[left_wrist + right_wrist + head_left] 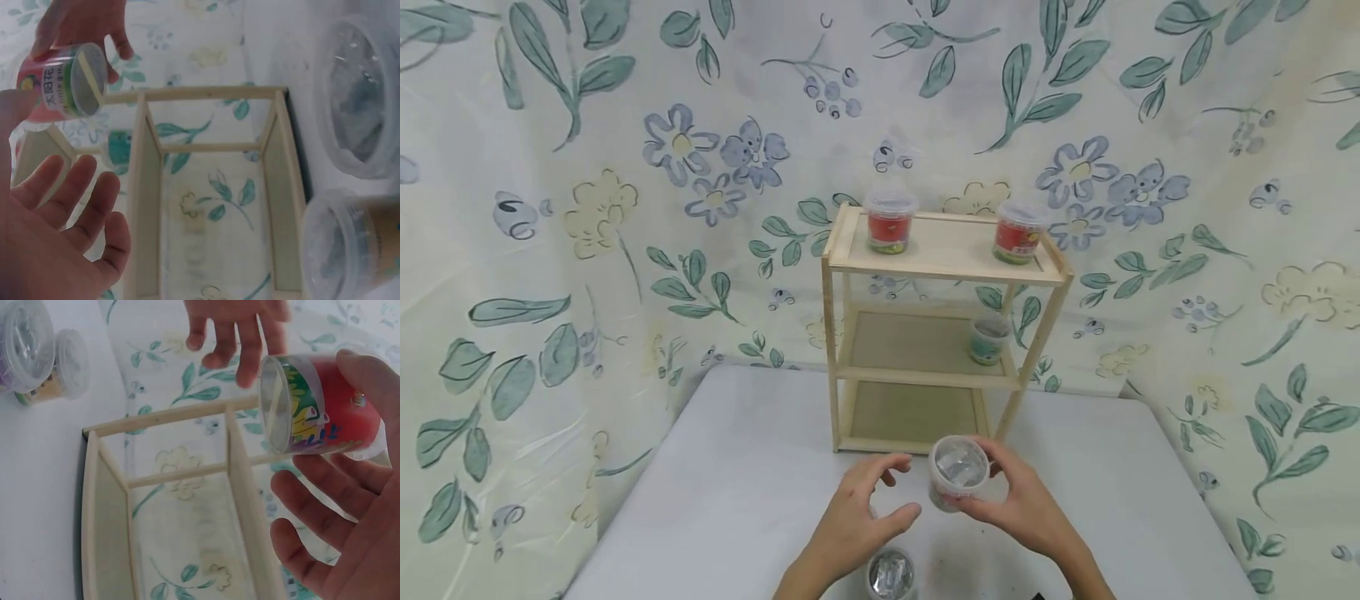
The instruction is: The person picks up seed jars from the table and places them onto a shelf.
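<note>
My right hand grips a small lidded plastic tub in front of the wooden shelf, thumb on one side and fingers on the other. In the right wrist view the tub lies sideways across the picture, its label red with green and yellow near the clear base. Left of it, my left hand is held with thumb and fingers spread apart, a gap between them and the tub. Below that hand, another tub with a silvery content stands on the table, partly cut off by the frame.
A three-level wooden shelf stands at the back of the white table. Two red-labelled tubs, one left and one right, sit on its top; a teal tub is on the middle level. Floral cloth hangs behind.
</note>
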Motion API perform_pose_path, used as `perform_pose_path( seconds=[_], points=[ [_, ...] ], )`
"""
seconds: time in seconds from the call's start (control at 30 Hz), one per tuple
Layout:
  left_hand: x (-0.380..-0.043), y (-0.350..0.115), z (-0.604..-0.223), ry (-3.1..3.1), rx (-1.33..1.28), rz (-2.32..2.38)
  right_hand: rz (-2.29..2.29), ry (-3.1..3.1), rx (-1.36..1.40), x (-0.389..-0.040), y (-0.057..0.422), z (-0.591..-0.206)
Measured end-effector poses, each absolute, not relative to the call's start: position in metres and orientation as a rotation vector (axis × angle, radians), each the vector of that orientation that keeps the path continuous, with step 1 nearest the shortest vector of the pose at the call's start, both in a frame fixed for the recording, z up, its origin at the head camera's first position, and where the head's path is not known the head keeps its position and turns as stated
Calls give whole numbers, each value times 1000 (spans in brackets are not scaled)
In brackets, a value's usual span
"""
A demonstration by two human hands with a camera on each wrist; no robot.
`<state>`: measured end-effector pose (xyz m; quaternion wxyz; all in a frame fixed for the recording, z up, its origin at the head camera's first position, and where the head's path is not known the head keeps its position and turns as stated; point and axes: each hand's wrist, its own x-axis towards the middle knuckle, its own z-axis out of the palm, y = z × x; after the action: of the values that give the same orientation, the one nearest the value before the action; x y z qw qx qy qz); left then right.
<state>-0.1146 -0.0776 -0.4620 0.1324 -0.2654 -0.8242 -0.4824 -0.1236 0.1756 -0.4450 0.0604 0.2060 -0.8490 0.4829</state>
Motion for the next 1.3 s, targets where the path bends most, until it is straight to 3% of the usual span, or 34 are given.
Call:
perform_pose_path(
  seconds=[0.4, 1.3],
  points=[
    [-104, -65, -447, -2440, -948, -1576, 1539, -2438, 981, -109, 179, -436],
    [-103, -57, -447, -2376, -895, -1541, 1426, -2462, 997, -107, 183, -446]
  ],
)
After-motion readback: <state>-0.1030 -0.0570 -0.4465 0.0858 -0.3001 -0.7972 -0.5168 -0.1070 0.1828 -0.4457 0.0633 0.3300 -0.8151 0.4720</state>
